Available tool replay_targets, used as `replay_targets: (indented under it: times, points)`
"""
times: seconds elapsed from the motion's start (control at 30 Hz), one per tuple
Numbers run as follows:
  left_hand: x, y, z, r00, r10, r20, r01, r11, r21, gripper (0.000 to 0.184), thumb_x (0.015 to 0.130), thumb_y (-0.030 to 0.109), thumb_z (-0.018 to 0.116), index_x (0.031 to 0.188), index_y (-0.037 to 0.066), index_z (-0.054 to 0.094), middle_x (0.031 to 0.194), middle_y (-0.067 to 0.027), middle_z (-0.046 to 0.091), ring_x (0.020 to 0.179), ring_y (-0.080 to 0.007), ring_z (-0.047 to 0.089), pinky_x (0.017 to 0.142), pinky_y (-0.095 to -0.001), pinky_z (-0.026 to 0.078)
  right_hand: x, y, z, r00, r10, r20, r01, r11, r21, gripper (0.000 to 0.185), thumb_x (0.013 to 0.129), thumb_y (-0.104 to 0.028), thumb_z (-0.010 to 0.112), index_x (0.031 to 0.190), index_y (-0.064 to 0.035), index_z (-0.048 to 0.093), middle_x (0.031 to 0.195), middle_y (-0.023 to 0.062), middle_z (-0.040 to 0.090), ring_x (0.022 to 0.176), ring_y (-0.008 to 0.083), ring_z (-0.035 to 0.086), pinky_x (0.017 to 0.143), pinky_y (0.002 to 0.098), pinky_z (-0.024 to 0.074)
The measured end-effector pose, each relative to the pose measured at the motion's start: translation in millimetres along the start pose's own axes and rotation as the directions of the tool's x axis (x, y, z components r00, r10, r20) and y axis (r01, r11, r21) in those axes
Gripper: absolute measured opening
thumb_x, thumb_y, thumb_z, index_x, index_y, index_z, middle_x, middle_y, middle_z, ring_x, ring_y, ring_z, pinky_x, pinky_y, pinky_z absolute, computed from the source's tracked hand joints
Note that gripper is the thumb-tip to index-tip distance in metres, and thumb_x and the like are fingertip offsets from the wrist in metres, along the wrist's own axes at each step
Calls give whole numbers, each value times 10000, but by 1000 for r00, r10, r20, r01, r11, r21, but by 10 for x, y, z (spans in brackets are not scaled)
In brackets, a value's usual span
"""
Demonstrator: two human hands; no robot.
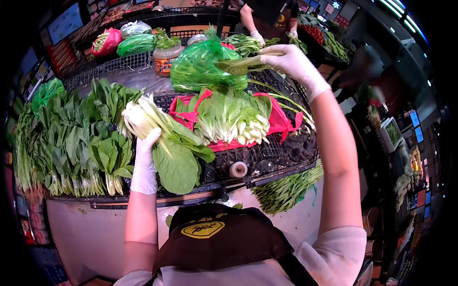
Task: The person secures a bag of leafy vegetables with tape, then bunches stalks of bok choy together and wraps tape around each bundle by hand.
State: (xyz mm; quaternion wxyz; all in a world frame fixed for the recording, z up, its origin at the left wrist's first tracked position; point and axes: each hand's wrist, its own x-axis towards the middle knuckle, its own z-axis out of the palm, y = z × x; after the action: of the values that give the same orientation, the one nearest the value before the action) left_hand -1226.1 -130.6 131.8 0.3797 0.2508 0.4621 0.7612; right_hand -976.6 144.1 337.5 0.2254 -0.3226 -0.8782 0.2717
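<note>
My left hand (147, 152), in a white glove, grips a bunch of bok choy (179, 167) with its pale stalk ends up and left and its leaves hanging right and down. In its white glove, my right hand (295, 66) is raised at the right and pinches a leafy green stalk (236, 66), whose leaf points left in front of a green plastic bag (198, 69). Between the hands, small pale-stemmed greens (231, 119) lie on a red plastic bag (279, 114). A small roll of tape (238, 169) stands near the display's front edge.
Bundled leafy greens (71, 138) fill the left of the black display rack (281, 168). Behind stands a jar (166, 59). A green bunch (288, 193) hangs low at the front right. Across the display, a person's gloved hand (257, 38) is among greens.
</note>
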Motion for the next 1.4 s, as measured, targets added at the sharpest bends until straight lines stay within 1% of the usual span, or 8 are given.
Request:
replay_targets:
  times: [0.1,0.23,0.37,0.43,0.6,0.9,1.23,1.4]
  points:
    - [21,292,231,996,88,17,-90,984,154,549,746,275,709,1208,24,553,1050,-50,622,995,-164,586,907,-324,462,-177,-514,-290,969,-58,239,64,998,-16,334,793,-225,721,1050,-13,692,713,-10,620,583,48,519,525,188,406]
    - [248,404,271,992,-64,113,36,972,232,521,740,277,723,1172,27,575,1038,-50,626,950,-161,582,886,-302,446,-110,-988,-261,746,-43,664,208,963,-171,313,774,-205,746,1028,-27,705,862,28,690,712,71,597,633,207,483]
    - [234,359,555,918,-260,298,276,961,-9,523,742,221,712,1209,39,565,1073,-71,628,963,-183,597,884,-318,471,29,-1190,525,480,-74,874,250,967,-56,326,775,-270,743,979,-22,686,798,13,671,672,89,574,624,243,471]
    - [184,275,671,945,-159,285,161,987,16,436,763,204,688,1155,28,610,1006,-83,667,921,-143,627,825,-294,506,55,-1355,837,558,55,828,171,969,-179,265,773,-280,729,884,-46,675,798,9,665,684,103,574,616,246,463]
    - [96,104,599,871,-349,345,445,858,-257,478,820,260,638,1216,4,561,1080,-116,645,935,-195,646,831,-322,528,211,-1182,1232,674,-22,738,103,993,-64,263,756,-233,748,935,-58,668,833,17,668,737,101,583,683,245,473]
    - [109,-81,437,809,-408,424,575,697,-429,419,944,299,523,1266,31,522,1149,-116,618,976,-203,631,852,-345,519,-21,-851,1585,862,-194,468,-53,884,464,415,739,-121,737,1126,-15,631,963,45,654,893,102,588,861,257,460]
    - [104,-42,556,787,-498,365,613,698,-370,447,966,323,483,1309,37,480,1190,-145,591,1036,-242,612,886,-367,510,-188,-495,1901,980,-197,37,97,624,775,630,731,-96,750,1285,42,483,931,29,620,837,82,561,773,232,469]
    - [130,-204,591,821,-477,314,570,721,-395,480,960,366,471,1320,48,472,1195,-155,587,1046,-264,606,896,-398,503,-266,-283,2104,968,-222,-117,249,912,327,640,809,-252,701,1334,9,444,1138,184,572,1084,246,528,962,349,399]
